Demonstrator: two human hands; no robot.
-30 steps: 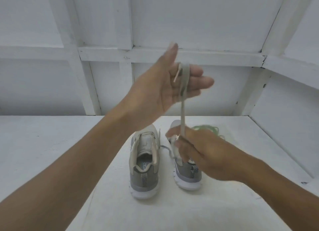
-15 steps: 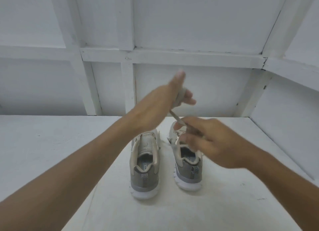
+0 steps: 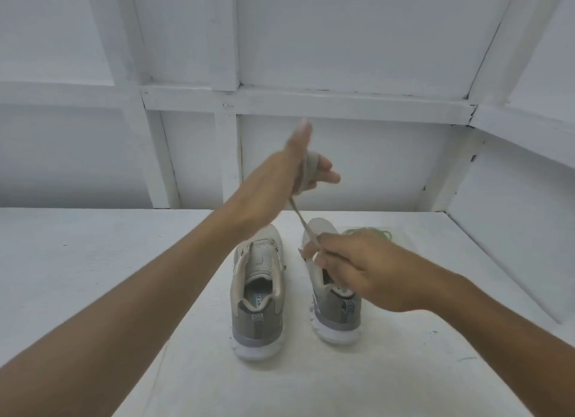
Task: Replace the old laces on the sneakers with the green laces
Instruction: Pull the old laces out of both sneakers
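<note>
Both bare forearms reach forward. The left hand (image 3: 289,174) is raised higher, thumb pointing up, fingers stretched out to the right with the old lace (image 3: 298,212) wound around them. The right hand (image 3: 357,270) sits lower, knuckles up, pinching the taut lace between thumb and fingers.

The white painted tabletop (image 3: 93,261) bears one white-soled grey mesh sneaker (image 3: 256,310) beneath my left hand (image 3: 289,174), its twin (image 3: 337,321) beneath my right hand (image 3: 357,270), and a tangle of green laces (image 3: 375,231) just beyond that hand.
</note>
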